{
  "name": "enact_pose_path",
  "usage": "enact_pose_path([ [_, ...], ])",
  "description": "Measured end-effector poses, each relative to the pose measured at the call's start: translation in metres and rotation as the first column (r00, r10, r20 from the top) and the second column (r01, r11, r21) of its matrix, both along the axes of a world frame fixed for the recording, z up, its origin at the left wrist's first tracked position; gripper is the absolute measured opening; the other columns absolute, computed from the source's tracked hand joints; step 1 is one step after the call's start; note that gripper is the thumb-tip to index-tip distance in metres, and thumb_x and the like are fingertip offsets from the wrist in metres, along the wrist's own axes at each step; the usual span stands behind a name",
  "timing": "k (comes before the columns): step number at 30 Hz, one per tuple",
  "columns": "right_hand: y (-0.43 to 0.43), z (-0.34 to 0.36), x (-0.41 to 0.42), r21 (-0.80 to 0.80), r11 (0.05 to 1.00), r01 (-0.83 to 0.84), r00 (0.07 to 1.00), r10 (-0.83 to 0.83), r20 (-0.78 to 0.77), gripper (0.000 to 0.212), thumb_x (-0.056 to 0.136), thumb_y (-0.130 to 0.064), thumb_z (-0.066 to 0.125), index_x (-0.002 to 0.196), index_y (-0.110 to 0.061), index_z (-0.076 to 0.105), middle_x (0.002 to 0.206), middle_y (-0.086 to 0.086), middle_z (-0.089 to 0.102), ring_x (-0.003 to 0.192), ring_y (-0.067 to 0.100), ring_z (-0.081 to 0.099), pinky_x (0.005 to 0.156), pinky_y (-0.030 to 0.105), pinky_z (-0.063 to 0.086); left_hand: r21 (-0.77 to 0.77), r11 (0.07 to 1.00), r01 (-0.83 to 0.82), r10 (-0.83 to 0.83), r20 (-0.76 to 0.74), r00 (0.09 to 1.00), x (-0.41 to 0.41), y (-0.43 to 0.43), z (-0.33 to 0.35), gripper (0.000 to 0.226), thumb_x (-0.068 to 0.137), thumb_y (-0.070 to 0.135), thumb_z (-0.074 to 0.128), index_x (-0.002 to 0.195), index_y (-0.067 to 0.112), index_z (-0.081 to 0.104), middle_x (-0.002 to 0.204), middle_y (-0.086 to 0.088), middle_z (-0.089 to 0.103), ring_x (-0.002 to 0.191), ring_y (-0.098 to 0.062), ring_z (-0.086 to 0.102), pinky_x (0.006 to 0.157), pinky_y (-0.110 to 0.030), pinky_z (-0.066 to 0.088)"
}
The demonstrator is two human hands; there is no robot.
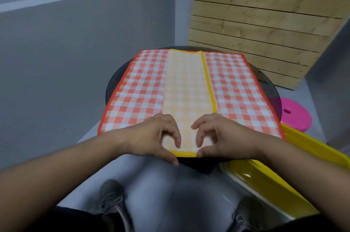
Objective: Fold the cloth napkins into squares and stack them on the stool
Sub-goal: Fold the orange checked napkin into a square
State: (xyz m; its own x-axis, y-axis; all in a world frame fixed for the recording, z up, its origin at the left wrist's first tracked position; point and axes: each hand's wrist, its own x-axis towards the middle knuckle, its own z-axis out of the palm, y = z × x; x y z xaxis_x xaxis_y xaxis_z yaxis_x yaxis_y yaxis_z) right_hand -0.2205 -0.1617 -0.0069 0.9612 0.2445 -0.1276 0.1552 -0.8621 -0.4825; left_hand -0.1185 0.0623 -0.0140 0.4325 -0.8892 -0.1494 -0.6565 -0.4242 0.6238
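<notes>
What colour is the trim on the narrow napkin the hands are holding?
Yellow: the trim edges the pale yellow checked napkin. Head view.

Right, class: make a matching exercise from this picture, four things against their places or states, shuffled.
1. yellow checked cloth napkin
2. orange checked cloth napkin
3. pink round plastic stool
4. yellow plastic tub

A. low at the right, beyond the round dark table
B. spread flat on the table
C. beside the right forearm
D. folded into a strip, near end pinched by left hand and right hand

Pairs: 1-D, 2-B, 3-A, 4-C.
</notes>
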Motion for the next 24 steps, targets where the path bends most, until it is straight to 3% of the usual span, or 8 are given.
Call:
enact_pose_path([
  [6,0.011,-0.006,-0.009,0.015,0.999,0.042,0.999,-0.041,-0.014,0.025,0.071,-0.051,0.081,0.087,-0.034,0.07,0.133,-0.018,0.042,0.127,0.003,0.031,0.106,0.028,0.03,0.028,0.999,-0.017,0.015,0.069,0.997,-0.003,-0.002,-0.005,0.041,0.061,0.047,0.092,0.092,0.034,0.068,0.106,0.019,0.047,0.108,0.001,0.04,0.086,-0.014,0.032],
  [11,0.016,-0.008,-0.012,0.02,0.998,0.061,0.998,-0.061,-0.015,0.025,0.072,-0.051,0.08,0.087,-0.034,0.069,0.135,-0.016,0.04,0.129,0.003,0.028,0.109,0.033,0.031,0.014,1.0,-0.028,0.026,0.079,0.997,-0.004,-0.001,-0.01,0.04,0.06,0.052,0.09,0.09,0.036,0.068,0.106,0.019,0.048,0.11,-0.003,0.04,0.09,-0.02,0.033],
  [17,0.016,-0.009,-0.013,0.074,0.994,0.083,0.996,-0.081,-0.026,0.023,0.071,-0.051,0.08,0.085,-0.036,0.069,0.133,-0.019,0.042,0.128,0.001,0.029,0.108,0.03,0.032,-0.079,0.993,-0.089,0.084,-0.064,0.994,-0.007,0.002,-0.009,0.019,0.068,0.038,0.09,0.081,0.035,0.077,0.099,0.014,0.059,0.102,-0.006,0.053,0.09,-0.026,0.043],
  [21,0.015,-0.008,-0.012,0.083,0.992,0.096,0.995,-0.096,-0.005,0.028,0.069,-0.053,0.081,0.086,-0.035,0.068,0.132,-0.02,0.045,0.126,-0.002,0.032,0.104,0.024,0.032,-0.141,0.978,-0.157,0.126,-0.204,0.971,-0.008,0.002,-0.003,0.01,0.074,0.025,0.088,0.076,0.021,0.079,0.088,0.005,0.069,0.083,-0.008,0.063,0.069,-0.016,0.043],
  [24,0.013,-0.005,-0.011,0.112,0.988,0.108,0.993,-0.112,0.032,0.029,0.068,-0.053,0.082,0.085,-0.035,0.067,0.127,-0.02,0.051,0.122,-0.004,0.037,0.101,0.021,0.033,-0.161,0.964,-0.213,0.158,-0.3,0.941,-0.007,0.002,0.003,0.01,0.076,0.018,0.087,0.077,0.012,0.078,0.085,-0.003,0.073,0.072,-0.005,0.062,0.062,-0.012,0.043],
])
